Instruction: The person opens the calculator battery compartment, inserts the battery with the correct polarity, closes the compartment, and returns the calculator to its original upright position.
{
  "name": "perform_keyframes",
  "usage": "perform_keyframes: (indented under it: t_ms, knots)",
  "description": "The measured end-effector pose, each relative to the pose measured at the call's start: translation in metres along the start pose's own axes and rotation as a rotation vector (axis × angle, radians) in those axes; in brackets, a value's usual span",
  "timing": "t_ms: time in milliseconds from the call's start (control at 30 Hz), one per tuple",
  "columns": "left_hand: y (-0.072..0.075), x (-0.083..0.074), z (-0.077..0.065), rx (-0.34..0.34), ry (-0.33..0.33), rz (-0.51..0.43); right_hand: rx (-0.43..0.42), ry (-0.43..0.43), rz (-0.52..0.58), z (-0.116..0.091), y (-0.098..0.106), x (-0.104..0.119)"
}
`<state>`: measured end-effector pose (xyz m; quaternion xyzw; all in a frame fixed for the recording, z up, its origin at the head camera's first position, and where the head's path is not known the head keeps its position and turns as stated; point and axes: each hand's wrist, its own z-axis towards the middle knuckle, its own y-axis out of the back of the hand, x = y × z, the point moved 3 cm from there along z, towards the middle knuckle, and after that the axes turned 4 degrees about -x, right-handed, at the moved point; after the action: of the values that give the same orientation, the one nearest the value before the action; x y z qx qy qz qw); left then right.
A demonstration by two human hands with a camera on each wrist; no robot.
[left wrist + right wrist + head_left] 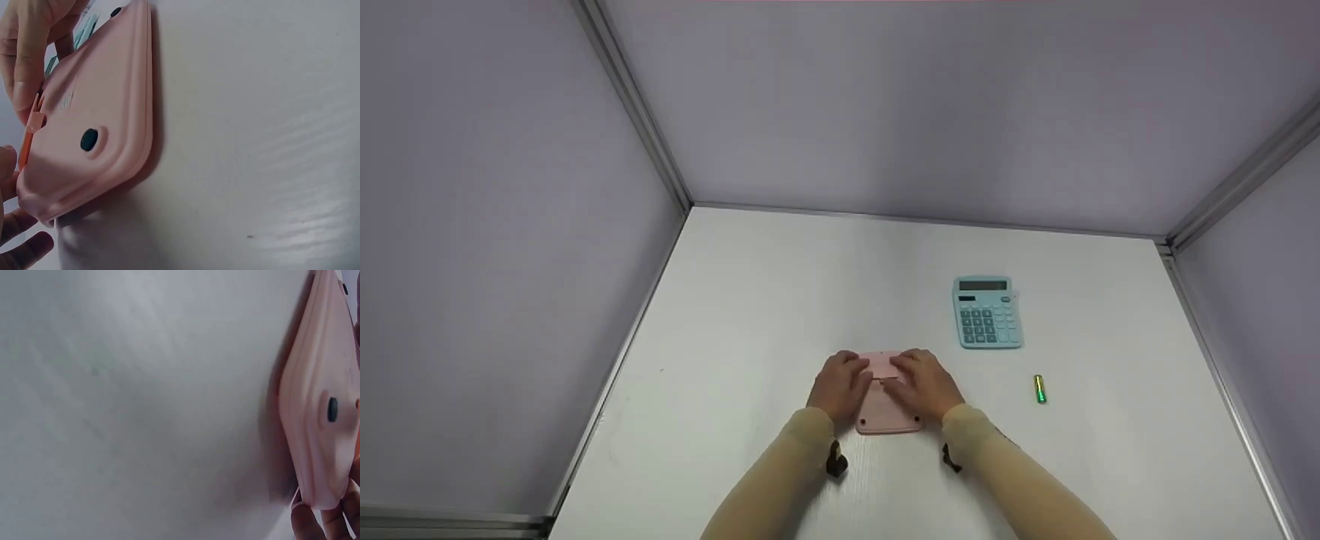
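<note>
A pink calculator (889, 412) lies face down on the table, its back and dark round feet showing. Its battery cover (27, 147) stands tilted up at the opening, with a small tab on its edge. My left hand (840, 386) holds the calculator's left side, fingers round the edge and thumb by the cover. From the other side my right hand (926, 386) grips the calculator, its thumb at the cover's edge in the left wrist view. Whatever lies under the cover is hidden. Fingers of the right hand curl at the calculator's end in the right wrist view.
A light blue calculator (988, 313) lies face up on the white table (750, 300), beyond my right hand. A green and gold battery (1039, 389) lies to the right. Grey walls (840, 112) enclose the back and sides.
</note>
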<state>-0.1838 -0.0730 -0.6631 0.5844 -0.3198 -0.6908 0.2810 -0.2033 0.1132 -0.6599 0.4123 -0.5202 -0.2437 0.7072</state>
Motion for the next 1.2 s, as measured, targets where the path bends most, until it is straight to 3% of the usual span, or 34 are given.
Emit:
perform_keyframes:
  t_ms: [300, 600, 800, 1200]
  knots:
    - [0.002, -0.001, 0.003, 0.013, -0.004, 0.023, 0.045, -0.072, -0.016, 0.003, -0.004, -0.005]
    - [-0.002, -0.005, 0.002, 0.047, 0.037, 0.007, 0.043, -0.058, -0.038, 0.003, -0.002, -0.004]
    - [-0.004, -0.007, 0.003, 0.028, 0.033, 0.007, 0.009, -0.025, -0.072, 0.002, -0.002, -0.003]
    - [-0.006, 0.003, 0.007, 0.034, 0.070, 0.003, 0.014, -0.022, -0.100, 0.007, -0.011, -0.002]
